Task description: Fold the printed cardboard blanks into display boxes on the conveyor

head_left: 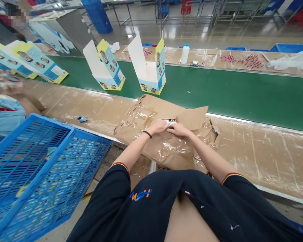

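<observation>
My left hand (158, 127), with a dark band around its wrist, and my right hand (178, 130) meet over a small printed card piece (170, 122), and both pinch it. Much of that piece is hidden by my fingers. Beneath my hands lies a heap of brown kraft paper and clear plastic film (151, 112), with a loose paper flap (193, 117) standing up just beyond my right hand. Two opened printed cartons (106, 69) (148, 67) stand on the green conveyor belt (229, 92) farther ahead.
A blue plastic crate (32, 168) sits at my left, and a co-worker's blue sleeve (5, 112) is beyond it. Flat printed cartons (27, 60) lie at far left. A blue-white scrap (81, 118) rests on the paper-covered bench (262, 148). A white bottle (184, 53) stands across the belt.
</observation>
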The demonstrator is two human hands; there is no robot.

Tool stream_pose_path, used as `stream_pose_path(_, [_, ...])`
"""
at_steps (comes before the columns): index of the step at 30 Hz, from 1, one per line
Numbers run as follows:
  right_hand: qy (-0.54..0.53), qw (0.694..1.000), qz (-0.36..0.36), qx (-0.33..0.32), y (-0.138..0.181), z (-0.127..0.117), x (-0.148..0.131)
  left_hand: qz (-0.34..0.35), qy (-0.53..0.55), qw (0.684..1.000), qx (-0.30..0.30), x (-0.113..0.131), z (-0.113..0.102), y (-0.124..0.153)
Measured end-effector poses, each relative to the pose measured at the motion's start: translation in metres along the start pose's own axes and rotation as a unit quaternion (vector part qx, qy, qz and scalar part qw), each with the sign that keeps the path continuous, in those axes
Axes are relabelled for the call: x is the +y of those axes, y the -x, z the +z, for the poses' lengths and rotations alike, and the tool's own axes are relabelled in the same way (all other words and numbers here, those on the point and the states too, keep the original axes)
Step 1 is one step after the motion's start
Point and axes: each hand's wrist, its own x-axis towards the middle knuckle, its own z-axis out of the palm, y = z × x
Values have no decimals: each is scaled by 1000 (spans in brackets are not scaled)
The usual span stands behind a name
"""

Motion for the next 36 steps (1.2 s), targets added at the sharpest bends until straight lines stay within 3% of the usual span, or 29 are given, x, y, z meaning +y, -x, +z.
stream_pose_path(3, [8, 998, 4, -66, -9, -15, 7, -35, 44, 998, -6, -4, -8, -9])
stream_pose_path(5, [17, 998, 9, -60, -10, -15, 7, -61, 69, 996, 0, -3, -9, -18])
stream_pose_path(11, [86, 989, -29, 120, 14, 21, -6, -86, 129, 987, 40, 3, 0, -24])
stream_pose_path(15, [127, 976, -77, 158, 30, 35, -14, -80, 154, 983, 63, 1, 5, -15])
stream_pose_path(19, [148, 977, -88, 122, 33, 27, -11, -64, 163, 983, 60, -2, 6, -12])
stream_pose_path(25, [174, 981, -84, -5, 11, 7, -4, -49, 183, 980, 54, -1, 7, -10])
stream_pose_path(28, [206, 975, -81, 18, 7, 15, -12, -67, 200, 974, 78, 2, 11, -11])
stream_pose_path(32, [238, 964, -111, 36, 28, 34, -25, -91, 214, 965, 117, 0, 16, -17])
stream_pose_path(36, [266, 941, -208, -40, 59, 29, -36, -102, 231, 954, 162, -7, 12, -20])
